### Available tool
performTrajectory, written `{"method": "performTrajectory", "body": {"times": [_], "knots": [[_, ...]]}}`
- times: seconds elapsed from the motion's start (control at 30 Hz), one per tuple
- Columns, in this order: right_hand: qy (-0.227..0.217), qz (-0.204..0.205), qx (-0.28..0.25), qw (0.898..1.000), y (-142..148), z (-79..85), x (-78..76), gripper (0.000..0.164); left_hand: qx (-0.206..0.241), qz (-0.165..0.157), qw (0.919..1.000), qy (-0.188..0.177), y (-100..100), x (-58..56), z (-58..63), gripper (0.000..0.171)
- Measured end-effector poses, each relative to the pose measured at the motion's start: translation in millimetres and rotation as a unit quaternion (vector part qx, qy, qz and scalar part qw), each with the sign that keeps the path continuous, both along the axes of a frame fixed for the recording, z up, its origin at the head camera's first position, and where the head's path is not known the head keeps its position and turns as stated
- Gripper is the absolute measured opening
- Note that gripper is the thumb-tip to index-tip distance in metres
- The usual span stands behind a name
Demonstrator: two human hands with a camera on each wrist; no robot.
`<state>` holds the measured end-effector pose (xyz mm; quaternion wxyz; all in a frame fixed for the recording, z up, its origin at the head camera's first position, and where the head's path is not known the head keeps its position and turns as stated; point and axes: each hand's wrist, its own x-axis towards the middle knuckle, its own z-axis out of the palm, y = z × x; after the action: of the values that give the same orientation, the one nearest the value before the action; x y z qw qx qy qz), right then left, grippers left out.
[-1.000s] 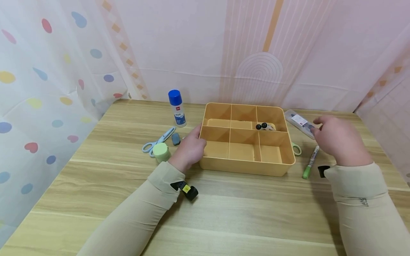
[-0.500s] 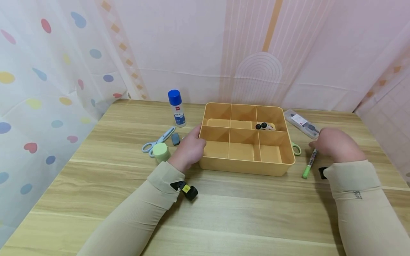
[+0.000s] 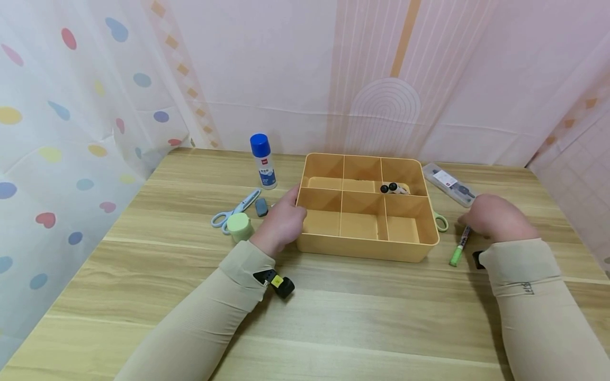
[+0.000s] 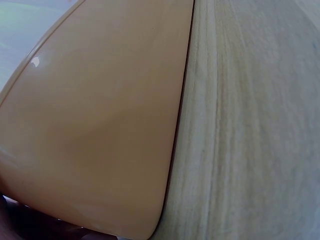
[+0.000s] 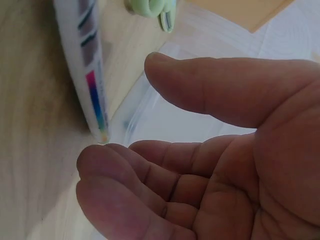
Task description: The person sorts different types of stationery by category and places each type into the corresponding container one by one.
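Observation:
My left hand point(image 3: 280, 219) holds the left side of a yellow-orange compartment box point(image 3: 367, 250); most of its fingers are hidden against the wall. In the left wrist view, the box's smooth wall point(image 4: 110, 120) fills much of the picture. At the right, my right hand point(image 3: 500, 217) hovers low over the table by the plain end of a green-capped marker point(image 3: 461, 246). The right wrist view shows the thumb spread well apart from the curved fingers, with the white barrel of the marker point(image 5: 87, 75) ending right at the fingertips. Nothing lies between thumb and fingers.
Two black-capped items point(image 3: 392, 187) lie in the box's back right compartment. A clear plastic case point(image 3: 448, 182) and green scissors handles point(image 3: 442, 222) are to its right. On the left are a blue-capped glue bottle point(image 3: 263, 161), blue scissors point(image 3: 238, 209), a grey eraser point(image 3: 261, 207) and a green tub point(image 3: 240, 226).
My right hand has moved from the clear plastic case down and slightly left to the marker's end. The left hand and the box have stayed put.

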<state>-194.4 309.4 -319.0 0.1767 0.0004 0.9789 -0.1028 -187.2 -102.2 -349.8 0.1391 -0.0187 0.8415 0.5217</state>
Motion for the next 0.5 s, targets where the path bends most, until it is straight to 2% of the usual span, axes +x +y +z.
{"method": "performTrajectory", "body": {"times": [0.5], "knots": [[-0.017,-0.009,-0.023,1.0,-1.4,-8.4,1.2,0.025,0.001,0.001,1.0,-0.007,0.7,1.0,1.3,0.069]]}}
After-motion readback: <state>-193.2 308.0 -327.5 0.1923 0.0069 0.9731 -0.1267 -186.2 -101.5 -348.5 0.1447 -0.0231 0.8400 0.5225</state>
